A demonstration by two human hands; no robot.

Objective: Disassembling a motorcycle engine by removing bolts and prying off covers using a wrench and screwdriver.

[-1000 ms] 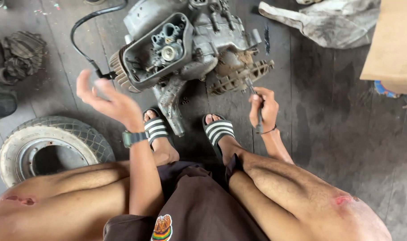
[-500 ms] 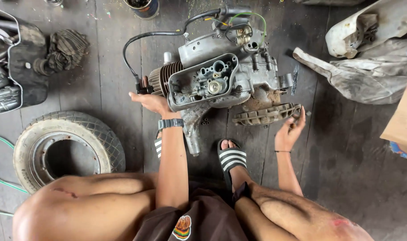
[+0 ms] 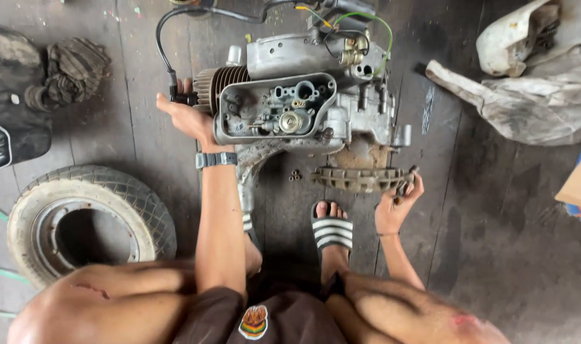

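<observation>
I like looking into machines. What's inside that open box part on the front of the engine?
Inside the open housing on the engine sit small metal parts: round holes, screws and a shiny round cap. Whatever lies deeper, behind those parts, is covered.

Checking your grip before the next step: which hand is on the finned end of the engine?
The left hand, pressed against the ribbed cylinder on the engine. The right hand is at the lower round cover.
</observation>
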